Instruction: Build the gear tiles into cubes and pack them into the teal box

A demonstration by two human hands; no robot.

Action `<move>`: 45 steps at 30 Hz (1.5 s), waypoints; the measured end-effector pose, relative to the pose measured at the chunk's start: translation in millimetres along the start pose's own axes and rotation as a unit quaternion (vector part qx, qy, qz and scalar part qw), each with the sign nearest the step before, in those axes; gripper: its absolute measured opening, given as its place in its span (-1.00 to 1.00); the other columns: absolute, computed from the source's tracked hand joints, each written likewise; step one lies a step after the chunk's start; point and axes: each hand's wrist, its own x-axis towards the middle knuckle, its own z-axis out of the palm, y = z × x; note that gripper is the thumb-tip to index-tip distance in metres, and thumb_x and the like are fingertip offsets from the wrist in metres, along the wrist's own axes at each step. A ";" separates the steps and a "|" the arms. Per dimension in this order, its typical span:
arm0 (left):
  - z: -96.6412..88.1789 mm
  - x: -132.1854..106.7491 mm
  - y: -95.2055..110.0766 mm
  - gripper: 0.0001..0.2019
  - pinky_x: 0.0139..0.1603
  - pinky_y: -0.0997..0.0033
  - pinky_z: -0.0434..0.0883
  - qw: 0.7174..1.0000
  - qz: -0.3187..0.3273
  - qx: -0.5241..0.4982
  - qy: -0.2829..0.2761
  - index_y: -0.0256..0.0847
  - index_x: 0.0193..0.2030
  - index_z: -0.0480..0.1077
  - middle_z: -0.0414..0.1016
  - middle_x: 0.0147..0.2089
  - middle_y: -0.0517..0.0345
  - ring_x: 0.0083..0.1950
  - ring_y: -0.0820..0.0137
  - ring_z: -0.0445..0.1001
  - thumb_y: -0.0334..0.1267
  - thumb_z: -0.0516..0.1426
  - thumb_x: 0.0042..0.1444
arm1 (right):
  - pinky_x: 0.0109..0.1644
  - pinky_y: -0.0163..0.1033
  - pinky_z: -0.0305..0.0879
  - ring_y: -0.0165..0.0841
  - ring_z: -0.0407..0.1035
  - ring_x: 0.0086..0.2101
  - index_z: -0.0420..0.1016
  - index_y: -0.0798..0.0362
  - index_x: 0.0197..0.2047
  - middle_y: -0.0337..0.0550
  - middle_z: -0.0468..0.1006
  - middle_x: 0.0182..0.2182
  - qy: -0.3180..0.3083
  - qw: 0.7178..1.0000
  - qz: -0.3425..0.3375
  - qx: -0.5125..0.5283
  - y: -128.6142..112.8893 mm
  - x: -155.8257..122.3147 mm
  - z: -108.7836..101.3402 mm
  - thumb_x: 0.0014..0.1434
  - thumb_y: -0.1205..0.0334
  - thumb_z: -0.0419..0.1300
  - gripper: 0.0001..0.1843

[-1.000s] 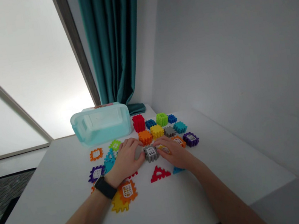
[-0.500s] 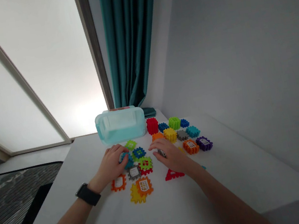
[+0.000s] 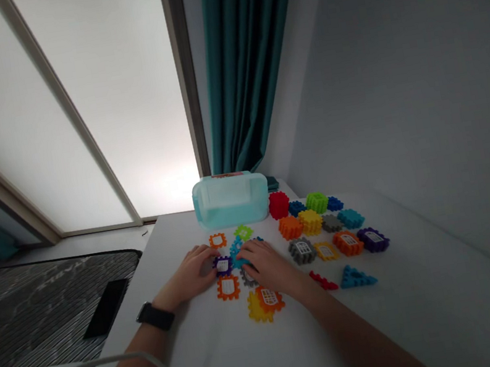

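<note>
The left hand (image 3: 191, 274) lies half-open, fingertips just beside a purple toy tile (image 3: 223, 266); the right hand (image 3: 264, 266) curls over a blue tile (image 3: 238, 255) — grip unclear — with a translucent aqua plastic tub (image 3: 231, 200) beyond.

The interlocking toy blocks (image 3: 279, 204) are moulded plastic, matt and knobbly. The storage box (image 3: 232, 201) is smooth, translucent pale-blue plastic with a soft sheen. The curtain (image 3: 248, 64) is softly lustrous cloth, and the counter (image 3: 200, 366) looks smooth and matt white.
</note>
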 end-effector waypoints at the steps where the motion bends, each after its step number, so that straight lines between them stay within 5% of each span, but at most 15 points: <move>1: -1.5 -1.4 -0.3 -0.73 0.18 0.16 0.34 1.000 0.006 0.001 -0.011 -0.12 -0.02 0.44 0.49 0.02 0.03 0.07 0.19 0.41 -0.35 0.12 0.12 | 0.15 0.00 0.23 -0.16 0.32 0.06 0.49 0.00 -0.05 -0.03 0.49 -0.04 0.007 1.000 0.002 -0.006 -1.3 -1.2 4.6 0.26 0.39 0.16 -0.79; 9: 1.1 -3.7 -6.8 -0.67 0.20 0.14 0.30 1.000 0.005 -0.003 -0.029 -0.08 -0.03 0.44 0.48 0.03 0.08 0.08 0.18 0.39 -0.33 0.23 0.01 | 0.13 0.02 0.26 -0.16 0.32 0.03 0.49 0.00 -0.10 -0.05 0.49 -0.02 0.053 0.998 0.017 0.008 -2.6 -10.3 23.3 0.23 0.44 0.14 -0.77; 17: 5.0 -1.2 -7.0 -0.69 0.14 0.13 0.34 0.999 -0.003 -0.022 0.030 -0.13 -0.08 0.40 0.45 -0.03 0.06 0.02 0.19 0.41 -0.35 0.23 -0.02 | 0.11 0.03 0.28 -0.16 0.35 0.00 0.43 0.00 0.00 -0.04 0.51 -0.05 0.084 0.996 0.003 0.024 -3.4 -9.1 21.0 0.21 0.49 0.09 -0.66; 25: 8.6 -0.6 18.1 -0.65 0.12 0.21 0.36 0.988 0.017 -0.127 0.088 -0.15 -0.08 0.33 0.39 -0.03 0.06 0.03 0.24 0.39 -0.45 0.17 -0.05 | 0.15 0.06 0.31 -0.15 0.34 0.04 0.38 -0.01 0.08 -0.01 0.47 0.00 0.174 0.982 -0.009 0.074 -6.6 -7.9 20.0 0.18 0.48 0.07 -0.59; 34: 23.5 2.0 26.8 -0.83 0.05 0.28 0.35 0.952 -0.006 -0.300 0.057 -0.18 -0.17 0.32 0.41 -0.16 0.09 -0.07 0.29 0.38 -0.17 0.15 0.18 | 0.07 -0.03 0.34 -0.21 0.38 -0.04 0.44 -0.03 -0.10 -0.06 0.49 -0.11 0.229 0.963 -0.033 0.142 -11.7 -9.3 12.6 0.21 0.42 0.11 -0.77; 38: 24.7 2.1 25.4 -0.74 -0.14 0.36 0.37 0.941 -0.040 -0.336 0.029 -0.20 -0.19 0.34 0.40 -0.27 0.12 -0.21 0.35 0.38 -0.03 0.07 0.27 | -0.08 -0.11 0.36 -0.24 0.41 -0.22 0.46 -0.01 -0.20 -0.13 0.53 -0.30 0.225 0.956 0.034 0.184 -13.2 -8.2 11.1 0.27 0.25 0.13 -0.90; 42: 28.5 4.5 28.3 -0.70 -0.23 0.39 0.35 0.946 -0.058 -0.317 0.024 -0.21 -0.26 0.35 0.38 -0.32 0.16 -0.27 0.38 0.37 0.01 0.10 0.26 | -0.19 -0.20 0.37 -0.30 0.43 -0.32 0.50 0.02 -0.05 -0.17 0.55 -0.30 0.191 0.928 0.151 0.282 -14.3 -7.9 12.3 0.25 0.13 0.14 -0.75; 45: 30.0 7.1 31.9 -0.71 -0.25 0.40 0.35 0.954 -0.070 -0.290 0.040 -0.21 -0.32 0.33 0.37 -0.35 0.18 -0.29 0.38 0.36 -0.02 0.11 0.26 | -0.26 -0.25 0.34 -0.35 0.39 -0.38 0.47 0.02 0.06 -0.24 0.50 -0.36 0.172 0.909 0.178 0.335 -15.2 -8.0 12.6 0.24 0.12 0.14 -0.65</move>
